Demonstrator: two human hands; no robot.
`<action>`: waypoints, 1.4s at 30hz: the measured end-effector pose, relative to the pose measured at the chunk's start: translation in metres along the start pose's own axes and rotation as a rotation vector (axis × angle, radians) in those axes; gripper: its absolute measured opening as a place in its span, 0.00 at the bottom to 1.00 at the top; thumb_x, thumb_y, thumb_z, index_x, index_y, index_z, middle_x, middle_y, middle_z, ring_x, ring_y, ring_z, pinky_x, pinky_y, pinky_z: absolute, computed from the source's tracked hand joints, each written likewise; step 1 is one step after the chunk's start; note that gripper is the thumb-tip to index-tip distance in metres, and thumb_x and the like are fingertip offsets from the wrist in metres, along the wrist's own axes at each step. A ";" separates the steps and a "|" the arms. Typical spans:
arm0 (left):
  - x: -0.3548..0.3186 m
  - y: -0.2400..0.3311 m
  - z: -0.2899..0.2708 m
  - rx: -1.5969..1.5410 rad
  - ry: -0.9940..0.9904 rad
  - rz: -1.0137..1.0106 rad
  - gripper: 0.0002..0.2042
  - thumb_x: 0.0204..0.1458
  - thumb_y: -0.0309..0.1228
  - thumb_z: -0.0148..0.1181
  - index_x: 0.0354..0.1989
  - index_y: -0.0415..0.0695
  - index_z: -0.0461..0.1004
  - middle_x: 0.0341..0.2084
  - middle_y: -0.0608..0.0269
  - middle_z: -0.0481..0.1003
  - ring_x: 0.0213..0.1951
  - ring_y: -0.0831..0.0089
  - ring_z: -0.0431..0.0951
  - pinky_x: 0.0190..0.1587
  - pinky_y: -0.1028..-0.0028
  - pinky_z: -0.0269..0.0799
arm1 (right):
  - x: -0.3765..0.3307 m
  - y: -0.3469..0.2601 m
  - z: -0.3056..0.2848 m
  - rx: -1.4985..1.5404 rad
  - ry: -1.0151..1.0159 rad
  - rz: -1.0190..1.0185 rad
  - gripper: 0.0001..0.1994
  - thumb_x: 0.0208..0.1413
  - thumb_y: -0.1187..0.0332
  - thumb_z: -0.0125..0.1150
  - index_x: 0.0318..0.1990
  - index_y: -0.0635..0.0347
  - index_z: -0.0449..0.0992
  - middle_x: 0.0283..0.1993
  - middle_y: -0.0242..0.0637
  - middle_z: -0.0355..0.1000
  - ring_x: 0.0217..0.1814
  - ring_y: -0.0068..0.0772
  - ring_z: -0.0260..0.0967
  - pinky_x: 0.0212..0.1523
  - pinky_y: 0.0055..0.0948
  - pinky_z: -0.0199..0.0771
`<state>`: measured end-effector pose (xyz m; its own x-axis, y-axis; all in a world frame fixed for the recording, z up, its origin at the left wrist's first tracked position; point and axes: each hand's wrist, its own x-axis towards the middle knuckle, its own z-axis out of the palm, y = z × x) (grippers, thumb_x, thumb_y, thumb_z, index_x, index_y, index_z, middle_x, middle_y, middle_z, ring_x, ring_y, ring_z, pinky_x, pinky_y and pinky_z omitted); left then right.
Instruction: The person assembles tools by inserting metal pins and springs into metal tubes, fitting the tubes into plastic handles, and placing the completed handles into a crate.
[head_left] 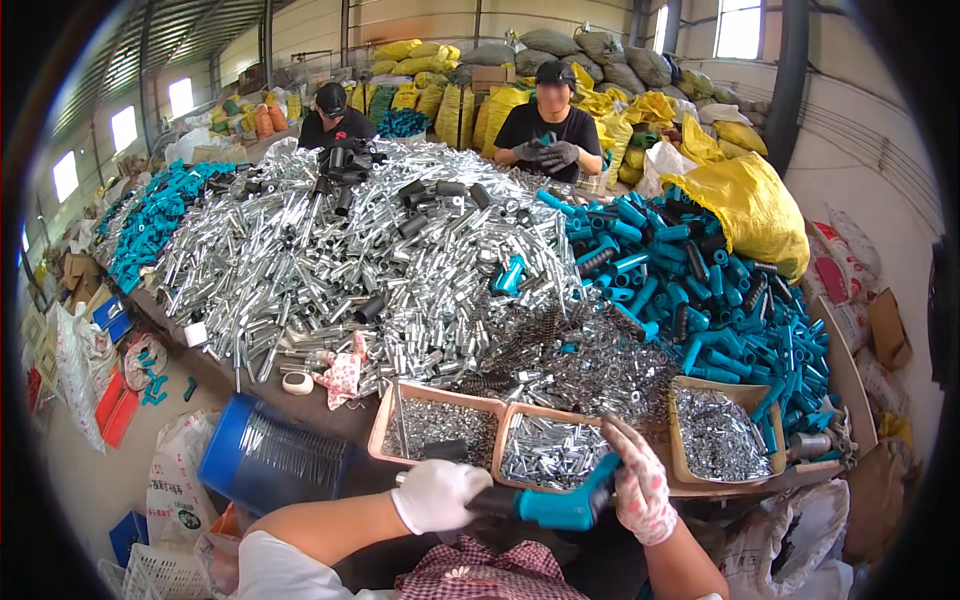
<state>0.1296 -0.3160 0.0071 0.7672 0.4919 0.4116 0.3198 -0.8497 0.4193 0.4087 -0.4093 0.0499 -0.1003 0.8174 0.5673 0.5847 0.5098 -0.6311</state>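
Observation:
My left hand (442, 496), in a white glove, is closed round the black end of a teal-and-black plastic handle (556, 508). The handle lies sideways in front of my apron, its teal part bent upward at the right. My right hand (640, 482), in a white glove with pink-red spots, has its fingers stretched upward and its palm against the handle's right end. Just beyond the handle stands a tray of short metal pins (550, 452). Left of it, a tray of small metal parts (440, 422) holds a black cylinder. Another tray of small metal pieces (722, 436) is at the right.
A large heap of metal tubes (330, 250) covers the table, with springs (600, 370) nearer me. Teal handles (710, 290) pile up at right beside a yellow sack (750, 215). A blue bin (265, 450) holds metal rods. Two people work across the table.

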 end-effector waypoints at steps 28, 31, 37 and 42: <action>-0.022 0.034 0.025 -0.257 -0.625 -0.350 0.10 0.45 0.35 0.59 0.33 0.44 0.74 0.26 0.49 0.76 0.32 0.51 0.78 0.37 0.58 0.72 | 0.026 -0.048 0.014 0.100 -0.173 -0.327 0.24 0.63 0.66 0.41 0.65 0.65 0.60 0.67 0.52 0.58 0.73 0.57 0.46 0.71 0.46 0.43; -0.010 0.017 0.012 -0.136 -0.154 -0.122 0.13 0.44 0.41 0.62 0.25 0.43 0.74 0.21 0.47 0.75 0.29 0.48 0.77 0.33 0.56 0.73 | 0.024 0.012 0.003 0.215 -0.100 0.054 0.24 0.67 0.61 0.37 0.63 0.68 0.61 0.65 0.52 0.61 0.70 0.50 0.55 0.68 0.39 0.53; -0.013 -0.004 0.024 -0.121 -0.258 -0.323 0.13 0.46 0.40 0.60 0.31 0.42 0.74 0.24 0.46 0.76 0.32 0.48 0.78 0.34 0.57 0.74 | 0.008 -0.051 0.013 0.071 -0.226 -0.195 0.26 0.65 0.58 0.37 0.65 0.66 0.59 0.68 0.51 0.56 0.74 0.54 0.45 0.72 0.44 0.42; -0.015 0.013 0.019 -0.121 -0.344 -0.182 0.14 0.48 0.41 0.60 0.29 0.41 0.74 0.22 0.46 0.75 0.29 0.47 0.78 0.33 0.58 0.74 | 0.034 0.001 0.002 0.167 -0.161 0.060 0.23 0.65 0.62 0.39 0.60 0.70 0.65 0.62 0.54 0.64 0.70 0.52 0.55 0.70 0.43 0.50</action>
<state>0.1330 -0.3382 -0.0091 0.8519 0.5224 0.0361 0.4153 -0.7161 0.5610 0.4043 -0.3805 0.0679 -0.2042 0.8732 0.4426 0.4535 0.4850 -0.7477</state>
